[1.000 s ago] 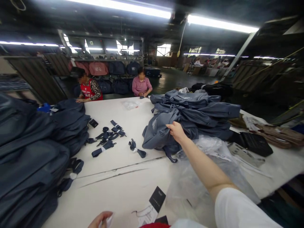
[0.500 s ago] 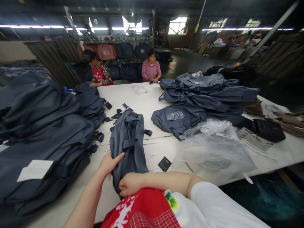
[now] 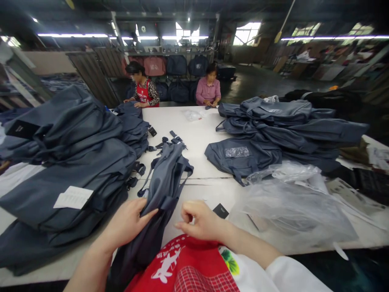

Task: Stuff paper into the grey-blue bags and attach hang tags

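A dark blue fabric duffel bag point(image 3: 165, 174) with straps lies lengthwise in front of me, its near end reaching down beside my apron. My left hand point(image 3: 129, 223) grips its left edge, thumb across the top of the fabric. To the right of the bag, my right hand point(image 3: 200, 221) hovers apart from it, fingers curled in and nothing visible in them. A small black tag point(image 3: 221, 211) lies just beyond my right hand. Loose dark straps with buckles point(image 3: 173, 138) are at the bag's far end.
Large piles of dark blue bags stand left point(image 3: 67, 162) and right point(image 3: 282, 121) on the white table point(image 3: 164, 117). A white paper point(image 3: 73, 197) rests on the left pile. Clear plastic bags point(image 3: 291, 207) lie at the right. Two people point(image 3: 146, 91) point(image 3: 208, 91) work across the table.
My right hand has come off the near end of the bag and moved right. The bag has tilted and narrowed, its near end drawn toward me to the left. The view has shifted left.
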A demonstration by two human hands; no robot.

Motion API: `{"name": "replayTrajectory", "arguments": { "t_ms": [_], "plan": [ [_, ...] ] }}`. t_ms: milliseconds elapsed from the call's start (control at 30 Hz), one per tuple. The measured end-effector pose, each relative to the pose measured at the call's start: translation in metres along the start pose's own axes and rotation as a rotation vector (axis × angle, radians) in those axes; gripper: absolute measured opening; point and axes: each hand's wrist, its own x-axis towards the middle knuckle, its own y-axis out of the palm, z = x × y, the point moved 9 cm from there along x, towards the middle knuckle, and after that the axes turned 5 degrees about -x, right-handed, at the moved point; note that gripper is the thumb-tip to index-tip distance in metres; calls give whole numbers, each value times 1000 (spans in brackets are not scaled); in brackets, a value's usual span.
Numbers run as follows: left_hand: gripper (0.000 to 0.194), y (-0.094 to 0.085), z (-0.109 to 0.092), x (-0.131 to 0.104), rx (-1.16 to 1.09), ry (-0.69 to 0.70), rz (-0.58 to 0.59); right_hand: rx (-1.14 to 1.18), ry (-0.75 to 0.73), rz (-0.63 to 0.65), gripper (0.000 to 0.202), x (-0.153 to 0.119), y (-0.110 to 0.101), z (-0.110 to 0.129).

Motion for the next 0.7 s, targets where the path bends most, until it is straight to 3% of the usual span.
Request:
{"name": "replayTrajectory", "arguments": {
  "t_ms": [100, 167, 233, 333, 433, 567, 633, 700],
  "plan": [
    [31, 29, -1, -12, 44, -19, 108, -135, -35, -244, 10, 12, -37, -3],
    [21, 57, 2, -19, 56, -24, 169, -228, -69, -209, 35, 25, -31, -17],
    [17, 82, 9, -28, 61, -27, 199, -295, -73, -106, 54, 37, -11, -39],
    [28, 101, 24, -44, 32, -38, 161, -331, -23, -55, 61, 41, 5, -75],
    [38, 90, 43, -62, 20, -63, 30, -299, 30, -17, 65, 36, 5, -98],
    [37, 43, 45, -88, 120, -59, -245, -248, -40, 153, 70, 34, 1, -85],
    [35, 16, 31, -103, 154, 10, -391, -274, -58, 75, 66, 38, -14, -71],
    [33, -4, 19, -115, 143, 79, -490, -290, -60, -77, 51, 43, -32, -57]
  ]
}}
